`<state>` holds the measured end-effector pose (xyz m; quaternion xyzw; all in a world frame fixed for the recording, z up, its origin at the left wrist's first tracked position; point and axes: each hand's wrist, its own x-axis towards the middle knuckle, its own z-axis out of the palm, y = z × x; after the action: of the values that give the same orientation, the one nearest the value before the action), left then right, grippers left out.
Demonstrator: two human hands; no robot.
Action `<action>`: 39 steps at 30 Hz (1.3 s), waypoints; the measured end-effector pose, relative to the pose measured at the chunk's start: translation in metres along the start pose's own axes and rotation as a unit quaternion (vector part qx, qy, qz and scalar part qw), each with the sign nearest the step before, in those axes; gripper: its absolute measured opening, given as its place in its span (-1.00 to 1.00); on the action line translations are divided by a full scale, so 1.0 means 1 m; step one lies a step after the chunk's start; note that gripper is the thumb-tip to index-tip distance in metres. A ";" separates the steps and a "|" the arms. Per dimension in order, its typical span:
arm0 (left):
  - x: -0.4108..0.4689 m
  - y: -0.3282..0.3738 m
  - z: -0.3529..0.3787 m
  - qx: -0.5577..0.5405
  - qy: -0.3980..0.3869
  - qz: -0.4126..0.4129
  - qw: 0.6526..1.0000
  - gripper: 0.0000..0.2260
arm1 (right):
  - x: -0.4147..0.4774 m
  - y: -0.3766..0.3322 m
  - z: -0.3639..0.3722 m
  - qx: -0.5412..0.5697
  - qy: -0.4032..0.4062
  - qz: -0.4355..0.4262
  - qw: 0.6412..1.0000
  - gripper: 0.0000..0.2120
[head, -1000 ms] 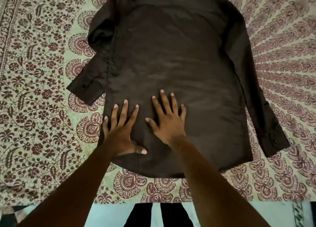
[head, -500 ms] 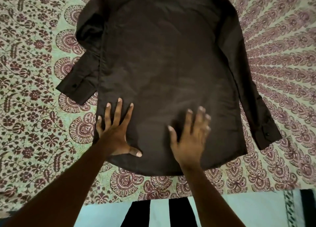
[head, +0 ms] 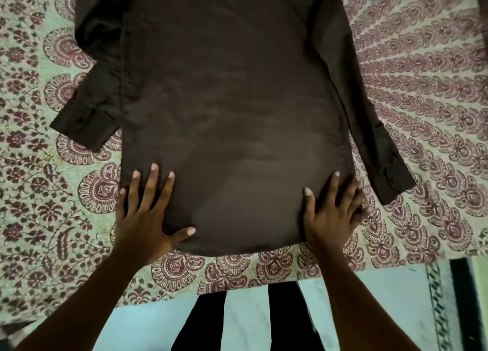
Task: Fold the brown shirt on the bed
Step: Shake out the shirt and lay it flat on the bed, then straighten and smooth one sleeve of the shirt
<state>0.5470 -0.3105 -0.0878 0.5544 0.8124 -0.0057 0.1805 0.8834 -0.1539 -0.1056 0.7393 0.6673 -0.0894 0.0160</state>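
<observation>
The brown shirt (head: 232,107) lies flat on the bed, back side up, hem toward me and collar end cut off by the top of the frame. Its left sleeve (head: 89,105) is bent and bunched beside the body; the right sleeve (head: 375,128) lies straight, its cuff at the lower right. My left hand (head: 144,213) rests flat with fingers spread on the hem's left corner. Fingers straight, my right hand (head: 332,213) presses on the hem's right corner, slightly blurred.
A patterned bedsheet (head: 422,73) with maroon paisley covers the bed under the shirt. The bed's near edge runs just below the hem, with pale floor (head: 245,321) and my dark trouser legs (head: 285,316) beneath it.
My right hand slid rightward across the lower shirt, from beside my left hand to the hem's right corner. My left hand stayed near the left corner.
</observation>
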 end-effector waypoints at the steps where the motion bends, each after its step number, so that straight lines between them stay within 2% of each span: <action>1: 0.001 0.005 -0.001 0.002 0.007 -0.004 1.000 0.06 | 0.001 -0.011 -0.001 0.000 0.018 -0.024 1.000 -0.21; 3: 0.005 0.016 0.001 0.001 0.015 0.009 1.000 0.02 | 0.003 -0.043 -0.001 0.004 0.032 -0.116 0.993 -0.21; 7: 0.003 0.037 0.014 0.030 0.009 0.037 0.999 -0.01 | 0.005 -0.104 0.004 0.009 -0.062 -0.347 0.936 -0.27; 9: -0.001 0.038 0.017 0.028 0.013 0.024 0.999 -0.03 | 0.010 -0.102 0.009 -0.019 -0.069 -0.392 0.917 -0.31; 11: -0.005 0.037 0.016 0.034 0.000 0.019 0.999 -0.03 | 0.015 -0.073 0.008 -0.044 -0.047 -0.360 0.931 -0.33; 15: -0.013 0.046 0.010 0.027 -0.011 -0.011 1.000 -0.01 | 0.016 0.000 -0.004 -0.022 -0.009 -0.163 0.986 -0.34; 18: -0.008 0.082 0.006 -0.008 0.010 -0.047 0.999 0.06 | 0.021 0.019 -0.008 0.016 -0.010 -0.075 0.997 -0.32; 20: 0.004 0.123 0.006 -0.046 0.028 -0.041 0.998 -0.01 | 0.028 0.011 -0.013 0.025 -0.003 -0.089 0.996 -0.31; 23: 0.028 0.182 0.015 -0.083 0.037 0.026 0.996 -0.20 | 0.045 0.000 -0.014 0.004 -0.008 -0.226 0.974 -0.37; 25: 0.039 0.207 0.025 -0.063 0.008 0.071 0.995 -0.26 | 0.056 0.011 -0.013 -0.020 -0.033 -0.284 0.958 -0.40; 27: 0.043 0.219 0.030 -0.028 -0.029 0.064 0.997 -0.26 | 0.061 0.031 -0.016 -0.026 -0.042 -0.267 0.963 -0.41; 29: 0.047 0.230 0.024 -0.013 -0.047 0.021 0.999 -0.24 | 0.067 0.050 -0.026 0.002 -0.051 -0.254 0.966 -0.42; 32: 0.067 0.258 0.010 -0.019 -0.027 -0.017 0.999 -0.40 | 0.091 0.065 -0.047 0.096 -0.044 -0.251 0.962 -0.51; 34: 0.089 0.282 0.005 -0.044 0.001 0.007 0.999 -0.44 | 0.115 0.073 -0.062 0.128 0.020 -0.175 0.976 -0.57; 36: 0.114 0.306 0.003 -0.073 -0.002 0.061 0.995 -0.35 | 0.143 0.083 -0.071 0.099 0.049 -0.037 0.993 -0.57; 38: 0.140 0.327 0.006 -0.096 -0.044 0.079 0.991 -0.19 | 0.173 0.091 -0.074 0.072 -0.037 0.092 0.992 -0.50; 39: 0.151 0.336 0.008 -0.102 -0.070 0.066 0.990 -0.11 | 0.185 0.094 -0.076 0.071 -0.091 0.126 0.985 -0.48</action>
<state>0.8043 -0.0474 -0.0767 0.5835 0.7558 0.0503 0.2929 1.0017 0.0287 -0.0681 0.8052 0.5568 -0.2008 0.0347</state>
